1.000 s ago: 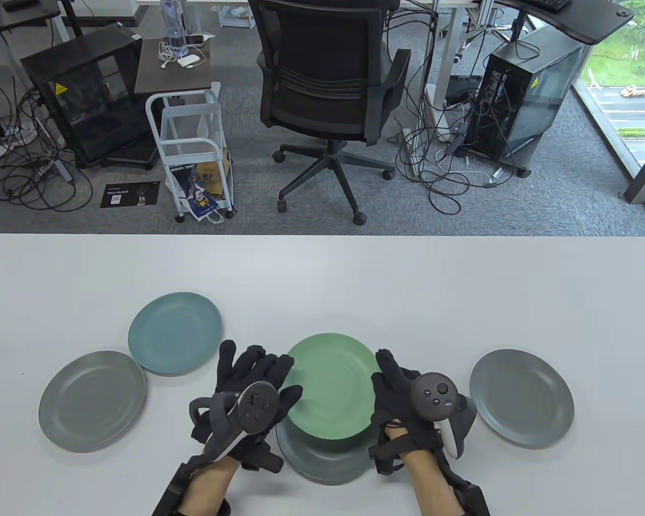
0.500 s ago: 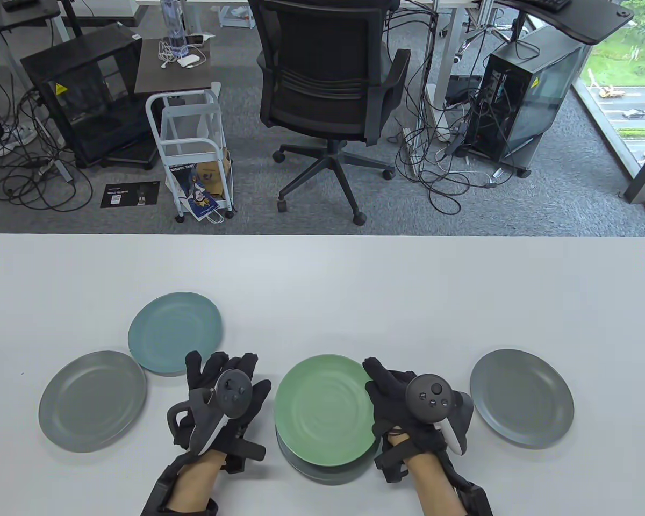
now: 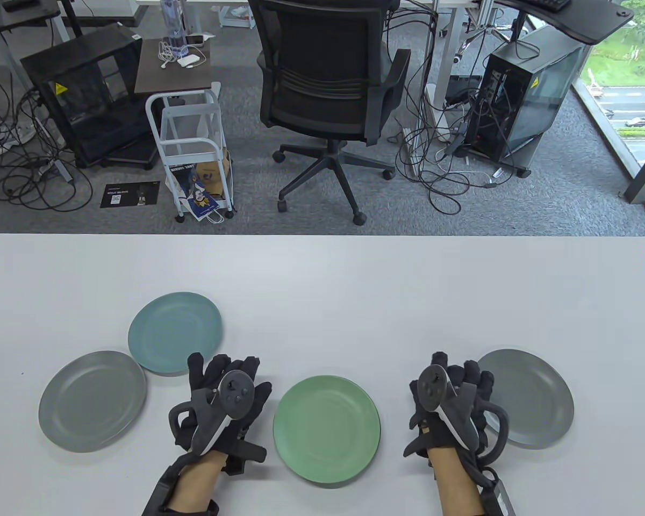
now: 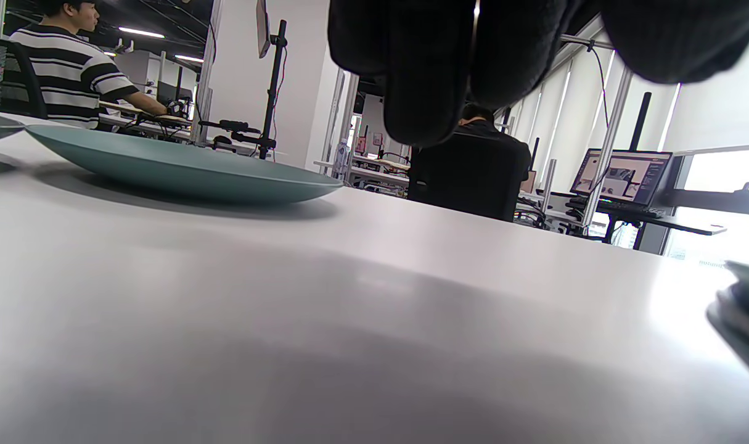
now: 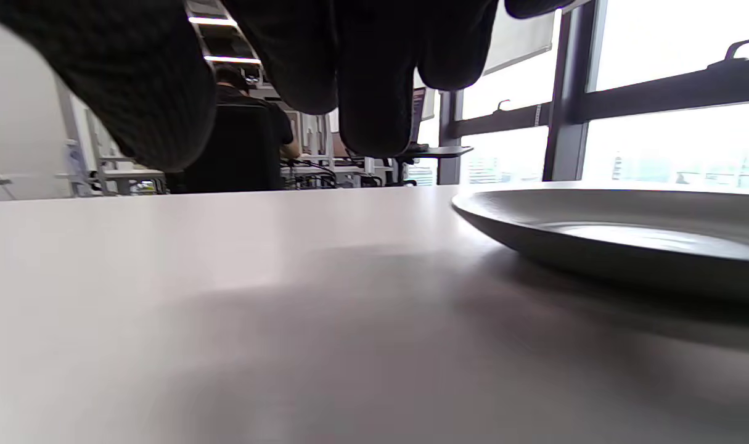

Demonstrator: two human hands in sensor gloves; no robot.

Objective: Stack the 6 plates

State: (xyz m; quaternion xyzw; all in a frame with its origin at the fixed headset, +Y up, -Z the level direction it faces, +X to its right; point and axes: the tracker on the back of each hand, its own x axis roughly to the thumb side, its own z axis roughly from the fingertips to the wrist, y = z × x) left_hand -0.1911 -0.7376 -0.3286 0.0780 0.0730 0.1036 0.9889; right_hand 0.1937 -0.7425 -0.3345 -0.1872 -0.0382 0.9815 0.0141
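A green plate (image 3: 327, 430) tops a stack at the front middle of the white table (image 3: 322, 279); the stack's edge shows in the left wrist view (image 4: 744, 320). A blue plate (image 3: 174, 332) and a grey plate (image 3: 92, 400) lie at the left; the blue plate also shows in the left wrist view (image 4: 177, 169). Another grey plate (image 3: 532, 400) lies at the right and shows in the right wrist view (image 5: 627, 237). My left hand (image 3: 223, 376) is open and empty, left of the stack. My right hand (image 3: 462, 376) is open and empty, its fingers at the right grey plate's left edge.
A black office chair (image 3: 330, 91) stands beyond the table's far edge, with a white cart (image 3: 191, 145) and computer cases on the floor. The far half of the table is bare.
The green plate has been set down onto the stack and both hands have let go. My right hand has moved right to the grey plate. My left hand has drawn back left.
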